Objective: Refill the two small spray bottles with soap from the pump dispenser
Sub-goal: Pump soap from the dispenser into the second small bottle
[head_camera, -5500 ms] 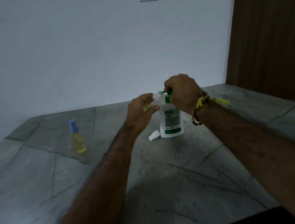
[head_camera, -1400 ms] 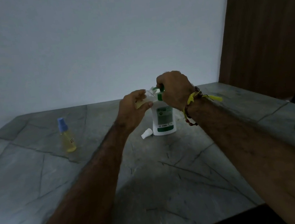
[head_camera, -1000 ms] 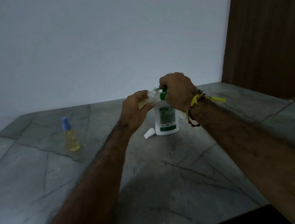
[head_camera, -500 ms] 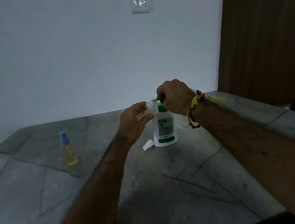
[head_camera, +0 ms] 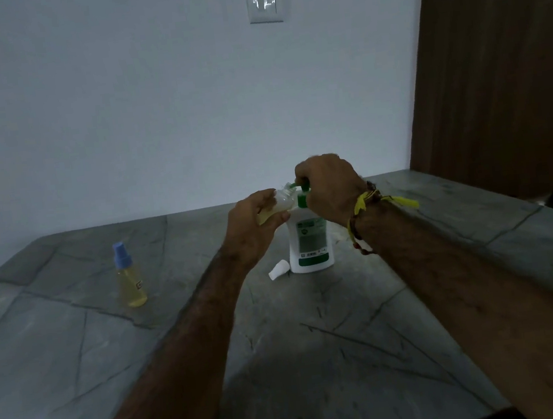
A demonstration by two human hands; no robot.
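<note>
Open spray bottle [head_camera: 276, 206] is sitting tilted in the left hand [head_camera: 253, 225], fingers wrapped around it, mouth right at the green pump nozzle – part-filled with yellow liquid. Right hand [head_camera: 329, 186] is closing over the pump head of the soap dispenser [head_camera: 310, 243], which is standing mid-counter [head_camera: 318, 342]. White cap [head_camera: 278, 269] is lying just beside the dispenser base. Second spray bottle [head_camera: 129, 277] – blue top on, yellow liquid – is standing upright well to the left.

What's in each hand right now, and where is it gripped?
Left hand holds the open spray bottle around its body, tilted toward the pump spout. Right hand grips the pump head of the soap dispenser.
</note>
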